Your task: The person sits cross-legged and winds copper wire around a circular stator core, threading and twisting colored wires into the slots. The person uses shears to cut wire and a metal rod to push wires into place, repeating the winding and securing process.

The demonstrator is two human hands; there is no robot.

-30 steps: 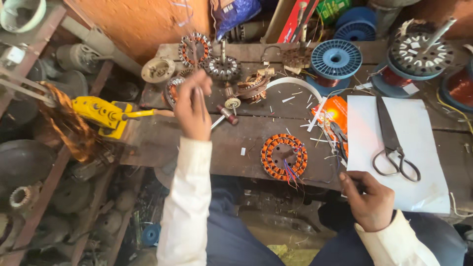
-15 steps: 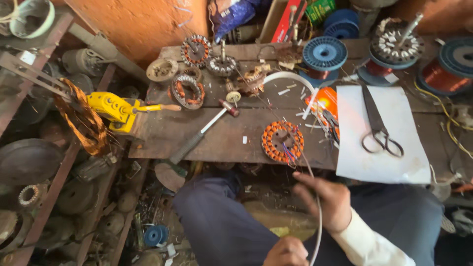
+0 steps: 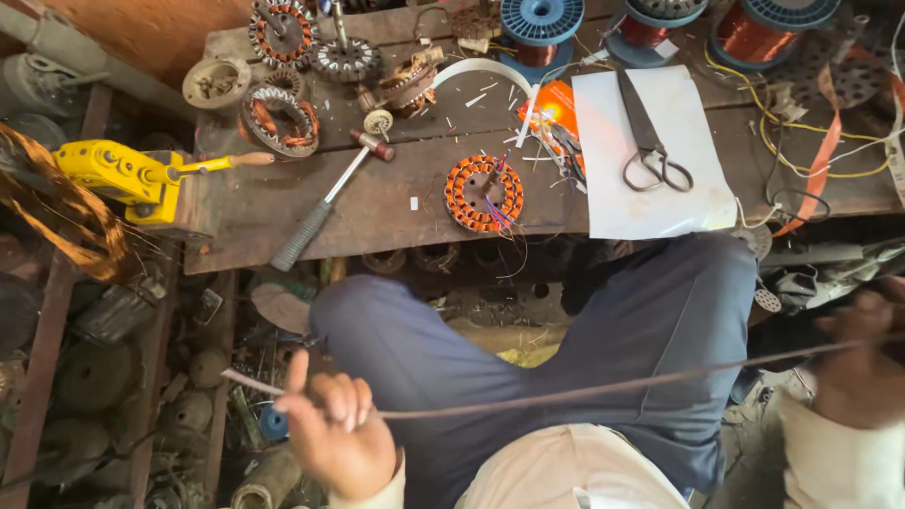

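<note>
My left hand point(image 3: 335, 429) grips one end of a long thin strip point(image 3: 584, 388), low at the left over my lap. My right hand point(image 3: 863, 363) is blurred at the right edge and holds the other end, so the strip stretches taut across my blue trousers. An orange wound stator point(image 3: 484, 193) with loose wire ends lies on the wooden bench point(image 3: 377, 212) near its front edge, apart from both hands.
On the bench lie a hammer point(image 3: 325, 203), black scissors point(image 3: 649, 141) on a white sheet point(image 3: 660, 203), more stators point(image 3: 278, 118), and blue spools of copper wire point(image 3: 535, 28). A yellow tool point(image 3: 118, 174) is clamped at the left. Metal scrap covers the floor.
My left hand has left the bench and come down to my lap. Both hands have moved apart, pulling the strip out straight. The view has tilted down towards my legs.
</note>
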